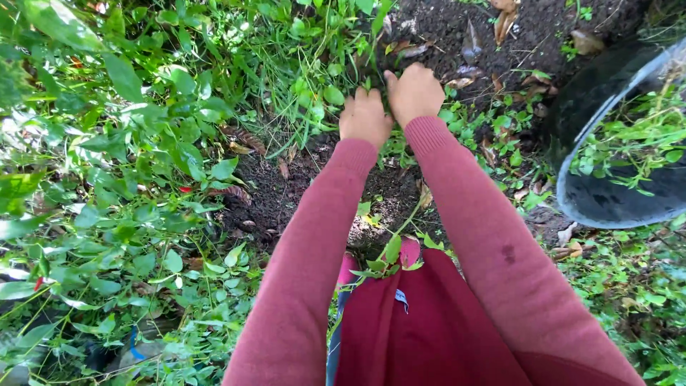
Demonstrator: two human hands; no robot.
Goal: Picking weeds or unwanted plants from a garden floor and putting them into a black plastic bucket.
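Weeds point(386, 82) at the edge of the dark soil patch point(286, 193) were gripped by the closed left hand point(365, 119) and right hand point(414, 93). Pulling seemed under way; a firm tug was needed.

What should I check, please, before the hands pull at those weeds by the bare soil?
1. Left hand closed in the green weeds: ok.
2. Right hand closed beside it, at the soil edge: ok.
3. What exactly the fingers grip: cannot tell, hidden by the hands.
4. Black tub within sight at right, already holding greenery: ok.
5. Dark soil beyond the hands bare except for dry leaves: ok.
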